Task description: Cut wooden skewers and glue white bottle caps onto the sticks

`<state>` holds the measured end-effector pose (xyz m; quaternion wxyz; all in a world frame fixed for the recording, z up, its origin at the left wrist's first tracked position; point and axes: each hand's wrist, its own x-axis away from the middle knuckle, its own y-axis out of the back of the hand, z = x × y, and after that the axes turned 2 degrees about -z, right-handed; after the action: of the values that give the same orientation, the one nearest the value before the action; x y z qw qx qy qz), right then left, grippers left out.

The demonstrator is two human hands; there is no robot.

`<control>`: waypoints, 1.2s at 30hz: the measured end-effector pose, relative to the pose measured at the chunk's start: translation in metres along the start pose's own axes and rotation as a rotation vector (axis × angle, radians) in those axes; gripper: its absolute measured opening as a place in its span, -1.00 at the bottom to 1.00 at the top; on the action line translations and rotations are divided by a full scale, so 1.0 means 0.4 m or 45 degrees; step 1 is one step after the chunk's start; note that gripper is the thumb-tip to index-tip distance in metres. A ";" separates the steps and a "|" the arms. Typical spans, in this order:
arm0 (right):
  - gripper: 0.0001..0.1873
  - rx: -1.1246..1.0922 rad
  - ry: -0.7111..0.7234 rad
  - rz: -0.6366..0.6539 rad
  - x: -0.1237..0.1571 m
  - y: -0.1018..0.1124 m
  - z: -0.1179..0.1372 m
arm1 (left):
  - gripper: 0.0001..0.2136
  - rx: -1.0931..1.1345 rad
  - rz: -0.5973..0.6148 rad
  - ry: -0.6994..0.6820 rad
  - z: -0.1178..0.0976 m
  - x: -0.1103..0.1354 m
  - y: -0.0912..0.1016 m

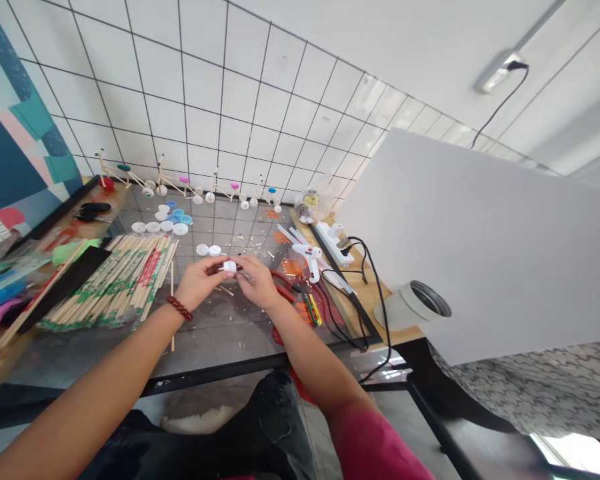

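Both my hands meet over the middle of the glass table (215, 333). My left hand (199, 282), with a bead bracelet at the wrist, and my right hand (257, 280) both pinch a small white bottle cap (229, 267) between their fingertips. A thin wooden stick seems to pass through the cap, though it is too small to be sure. Two more white caps (209, 251) lie just beyond my hands.
A pile of wrapped chopsticks (115, 280) lies left. White and blue caps (167, 220) and stick-and-cap models (180, 183) stand along the tiled wall. A glue gun (307, 257), power strip (333, 241), cables, a red tool and a white cup (413, 307) sit right, beside a white board.
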<state>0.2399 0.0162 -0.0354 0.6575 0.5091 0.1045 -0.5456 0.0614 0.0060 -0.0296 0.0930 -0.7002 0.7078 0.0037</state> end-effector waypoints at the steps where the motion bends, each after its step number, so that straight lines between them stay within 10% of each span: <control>1: -0.57 -0.006 -0.007 -0.019 -0.002 0.001 0.004 | -0.46 0.052 0.005 0.053 -0.002 0.001 -0.001; 6: -0.56 0.033 -0.036 -0.009 -0.005 0.006 0.019 | -0.50 0.132 0.137 0.223 -0.012 0.007 -0.005; 14: -0.61 0.044 -0.058 -0.008 -0.003 0.001 0.004 | -0.55 -0.203 0.077 -0.079 0.003 0.002 0.000; 24: -0.52 0.016 -0.166 -0.104 -0.003 -0.009 0.007 | -0.31 -0.035 0.038 -0.012 0.011 0.007 -0.020; 36: -0.65 -0.175 -0.110 -0.152 -0.010 -0.008 0.013 | -0.71 -0.189 0.068 -0.376 0.019 -0.006 0.003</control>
<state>0.2336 0.0149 -0.0319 0.6610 0.4317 0.1435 -0.5968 0.0611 0.0095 -0.0368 0.1439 -0.6778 0.7028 0.1612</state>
